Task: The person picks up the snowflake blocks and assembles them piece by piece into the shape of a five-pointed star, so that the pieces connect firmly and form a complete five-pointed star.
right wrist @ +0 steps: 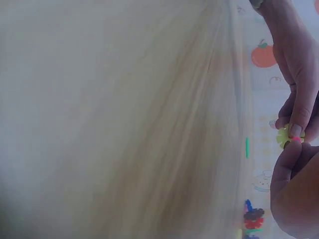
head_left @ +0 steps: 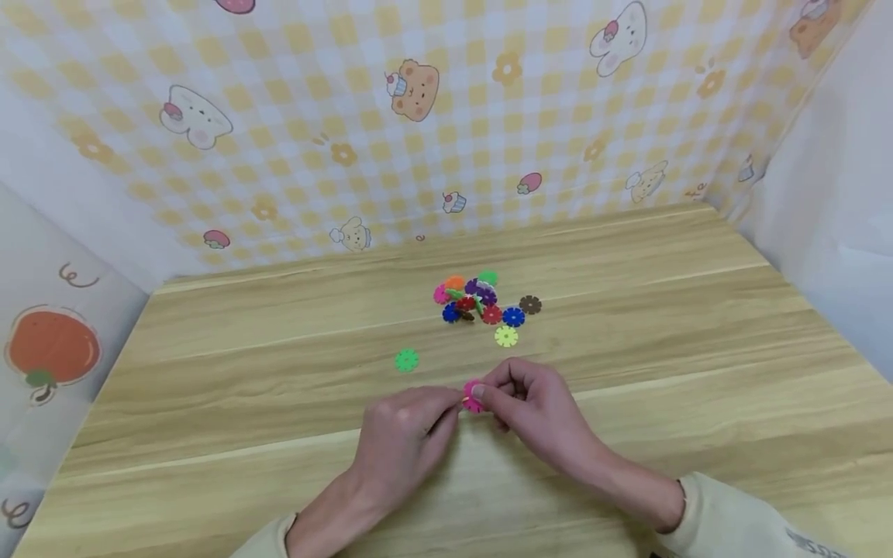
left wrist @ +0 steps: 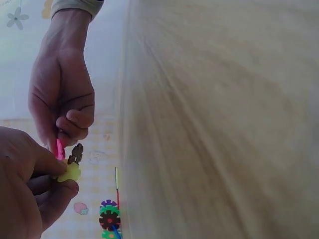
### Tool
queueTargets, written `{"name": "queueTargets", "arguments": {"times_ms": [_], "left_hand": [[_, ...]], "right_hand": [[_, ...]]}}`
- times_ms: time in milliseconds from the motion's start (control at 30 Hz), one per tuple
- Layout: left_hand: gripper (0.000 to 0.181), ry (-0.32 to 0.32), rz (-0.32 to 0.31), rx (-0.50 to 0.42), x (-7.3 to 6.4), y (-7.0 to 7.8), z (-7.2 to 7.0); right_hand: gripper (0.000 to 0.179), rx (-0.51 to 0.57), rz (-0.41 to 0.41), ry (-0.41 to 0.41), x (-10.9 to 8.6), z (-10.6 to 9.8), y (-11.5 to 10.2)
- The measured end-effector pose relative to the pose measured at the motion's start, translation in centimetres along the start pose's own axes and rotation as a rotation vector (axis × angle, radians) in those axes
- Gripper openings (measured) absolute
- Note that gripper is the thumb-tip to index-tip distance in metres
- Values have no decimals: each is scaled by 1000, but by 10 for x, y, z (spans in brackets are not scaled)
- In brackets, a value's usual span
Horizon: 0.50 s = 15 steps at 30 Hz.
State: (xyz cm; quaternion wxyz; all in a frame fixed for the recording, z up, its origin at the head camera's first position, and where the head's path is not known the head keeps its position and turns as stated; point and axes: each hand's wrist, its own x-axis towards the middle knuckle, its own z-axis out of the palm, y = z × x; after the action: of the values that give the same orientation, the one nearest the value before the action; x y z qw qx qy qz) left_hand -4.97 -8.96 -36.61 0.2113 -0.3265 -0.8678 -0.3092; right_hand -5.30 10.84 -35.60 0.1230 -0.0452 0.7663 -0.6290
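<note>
Just above the table my two hands meet, fingertips close together. My right hand (head_left: 540,403) pinches a pink notched disc (head_left: 473,396) between thumb and fingers. My left hand (head_left: 408,434) pinches a yellow notched disc (left wrist: 71,172), mostly hidden by the fingers in the head view. In the left wrist view a dark brown notched disc (left wrist: 76,154) shows beside the yellow one. The pink disc's edge is right at the yellow disc, and I cannot tell whether they interlock.
Beyond the hands on the wooden table (head_left: 244,372) lies a loose pile of coloured notched discs (head_left: 466,303). A brown disc (head_left: 530,304), a blue disc (head_left: 513,316) and a yellow-green disc (head_left: 506,335) lie at its right. One green disc (head_left: 407,359) lies apart, nearer the left hand.
</note>
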Motion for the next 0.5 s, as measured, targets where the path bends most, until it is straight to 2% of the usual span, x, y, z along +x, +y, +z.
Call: {"name": "queueTargets", "arguments": {"times_ms": [100,200,500], "left_hand": [[16,7,-4,13,0,-1,-1],[18,1,-28,-19,-1,-2,-1],[21,-31,-129,-186,-5,-5,-4]], "right_hand": [[18,96,59,-25,2,-1,0],[21,174,113,-40,3,-2,-1],[27,218,142,-113,3,0,-1]]}}
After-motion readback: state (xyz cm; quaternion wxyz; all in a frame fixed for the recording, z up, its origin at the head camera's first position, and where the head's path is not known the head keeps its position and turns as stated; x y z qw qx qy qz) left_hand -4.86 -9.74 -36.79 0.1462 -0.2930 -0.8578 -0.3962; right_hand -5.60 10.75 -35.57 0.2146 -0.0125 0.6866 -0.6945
